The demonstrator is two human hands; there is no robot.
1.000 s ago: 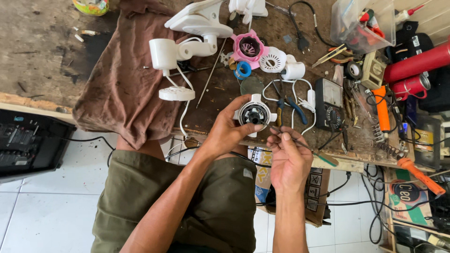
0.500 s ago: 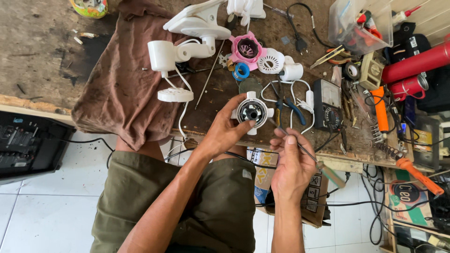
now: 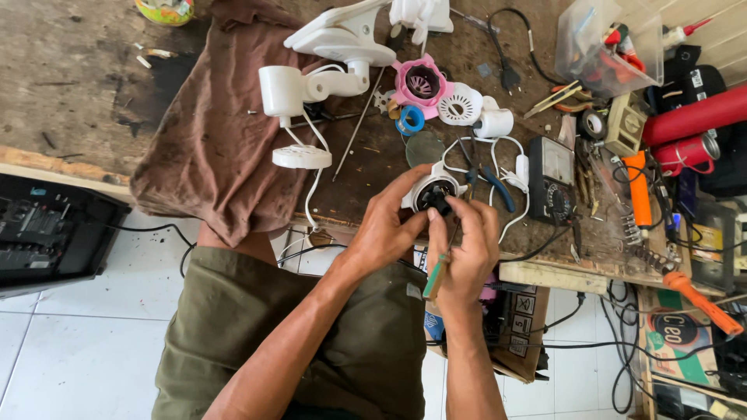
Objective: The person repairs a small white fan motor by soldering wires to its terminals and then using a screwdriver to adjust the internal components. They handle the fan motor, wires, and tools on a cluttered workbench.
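My left hand [image 3: 385,225] grips a small round white housing [image 3: 433,189] with a dark centre, held just above the workbench edge. My right hand [image 3: 465,247] presses its fingertips onto the dark middle of that housing and also holds a thin screwdriver [image 3: 433,276] with a green and yellow handle, which points down from the palm. White wires [image 3: 506,167] loop from the housing across the bench. Part of the housing is hidden by my fingers.
A brown cloth [image 3: 218,148] drapes over the bench edge with white plastic camera parts [image 3: 327,62] on it. A pink round part [image 3: 422,82], a white vented disc [image 3: 459,105], a black multimeter [image 3: 551,179], pliers, a clear box [image 3: 603,43] and red cylinders [image 3: 689,128] crowd the right.
My right hand rose from below the housing to its dark centre, with the screwdriver now hanging from the palm. My left hand kept hold of the housing and drew it nearer.
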